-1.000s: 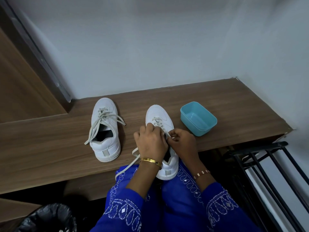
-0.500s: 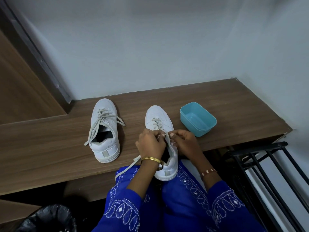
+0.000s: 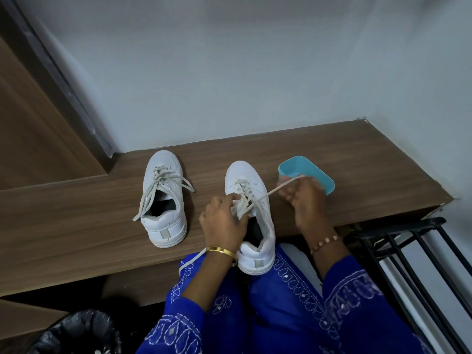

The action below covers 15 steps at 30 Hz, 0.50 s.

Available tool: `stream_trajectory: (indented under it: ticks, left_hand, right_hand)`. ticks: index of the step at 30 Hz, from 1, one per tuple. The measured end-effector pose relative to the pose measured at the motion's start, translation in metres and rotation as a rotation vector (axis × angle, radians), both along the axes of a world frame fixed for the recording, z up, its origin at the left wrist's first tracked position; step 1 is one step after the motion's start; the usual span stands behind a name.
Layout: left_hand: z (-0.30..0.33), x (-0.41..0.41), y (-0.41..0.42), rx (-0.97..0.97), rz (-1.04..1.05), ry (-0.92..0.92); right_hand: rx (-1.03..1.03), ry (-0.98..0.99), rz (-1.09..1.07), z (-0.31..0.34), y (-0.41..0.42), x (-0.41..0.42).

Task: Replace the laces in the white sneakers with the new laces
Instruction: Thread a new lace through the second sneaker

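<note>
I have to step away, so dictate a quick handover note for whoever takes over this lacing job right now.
Left hand: pinching the laces at the tongue of the near sneaker, steadying it at the wooden ledge's front edge.
Right hand: gripping one lace end, stretched taut out to the right in front of the blue tub.
Other lace end trails off the ledge by the left wrist.
Far sneaker: on the ledge to the left, laced but loose and untied.
Whether these laces are old or new cannot be told. Left to do: finish this shoe, then handle the other.
</note>
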State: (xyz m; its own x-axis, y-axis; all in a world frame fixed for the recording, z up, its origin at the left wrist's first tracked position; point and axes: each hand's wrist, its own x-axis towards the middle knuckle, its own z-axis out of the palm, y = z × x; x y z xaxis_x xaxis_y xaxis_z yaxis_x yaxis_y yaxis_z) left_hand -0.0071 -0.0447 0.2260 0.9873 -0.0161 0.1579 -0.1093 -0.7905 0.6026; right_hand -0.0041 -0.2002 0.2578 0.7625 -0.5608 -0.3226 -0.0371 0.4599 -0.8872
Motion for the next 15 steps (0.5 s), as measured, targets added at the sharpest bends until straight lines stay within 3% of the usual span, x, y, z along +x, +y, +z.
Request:
stream_trajectory:
  ticks: [2, 4, 6, 8, 11, 13, 15]
  left_hand:
    - [-0.004, 0.000, 0.011, 0.000, -0.013, 0.040]
    - [-0.009, 0.000, 0.016, -0.054, -0.048, 0.088]
    - [-0.013, 0.000, 0.016, -0.125, -0.080, 0.108]
    - [-0.016, 0.002, 0.012, -0.172, -0.101, 0.126]
    - [-0.019, 0.004, 0.008, -0.235, -0.125, 0.155]
    - [-0.021, 0.004, 0.009, -0.258, -0.129, 0.169]
    - [-0.022, 0.004, 0.011, -0.267, -0.134, 0.169]
  right_hand:
    - [0.134, -0.076, -0.171, 0.018, -0.021, 0.005]
    - [0.054, -0.087, -0.267, 0.030, -0.036, 0.008]
    - [-0.252, 0.024, -0.219, 0.032, -0.035, 0.011]
    - [-0.715, 0.167, -0.091, 0.019, -0.024, 0.010]
    - [-1.270, 0.135, 0.168, -0.015, 0.002, 0.003]
    - [-1.406, 0.094, 0.335, -0.034, 0.020, -0.003]
    - [-1.392, 0.057, 0.404, -0.044, 0.031, -0.006]
